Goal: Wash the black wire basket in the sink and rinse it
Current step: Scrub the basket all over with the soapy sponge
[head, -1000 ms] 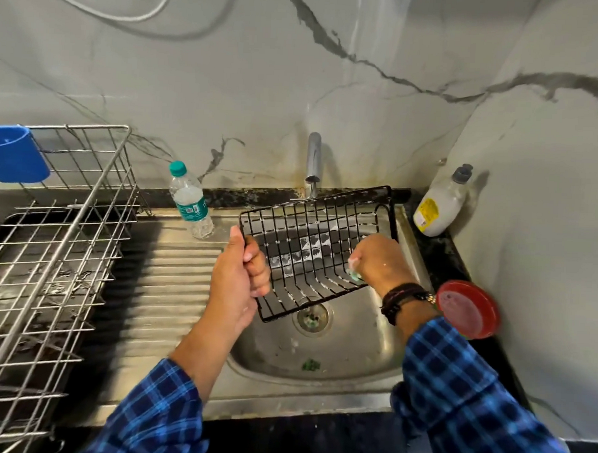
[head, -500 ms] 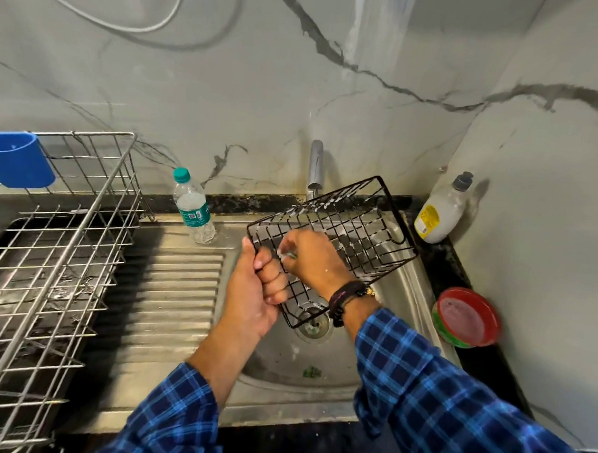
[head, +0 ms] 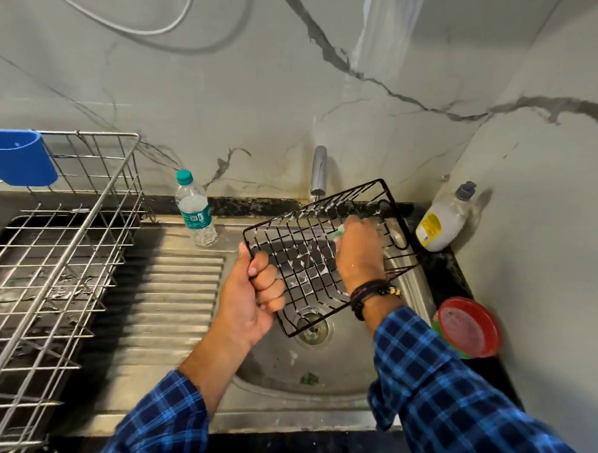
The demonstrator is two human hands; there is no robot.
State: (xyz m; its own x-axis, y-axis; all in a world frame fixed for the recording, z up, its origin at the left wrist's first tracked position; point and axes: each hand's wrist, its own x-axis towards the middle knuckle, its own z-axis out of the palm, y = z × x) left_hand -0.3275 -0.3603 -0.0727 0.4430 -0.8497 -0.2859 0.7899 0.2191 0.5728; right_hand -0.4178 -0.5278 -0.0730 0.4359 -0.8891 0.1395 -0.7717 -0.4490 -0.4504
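Note:
The black wire basket is held tilted over the steel sink, with white suds on its wires. My left hand is clenched around its near left rim. My right hand is inside the basket near its far side, pressing a small green scrubber against the wires; only a tip of the scrubber shows. The tap stands just behind the basket, and I see no water running from it.
A large steel dish rack with a blue plastic holder fills the left. A water bottle stands on the ribbed drainboard. A dish soap bottle and a red-lidded tub sit at the right.
My right hand has moved with the scrubber from the basket's near left part, next to my left hand, to its far right part. The basket has tilted and turned slightly.

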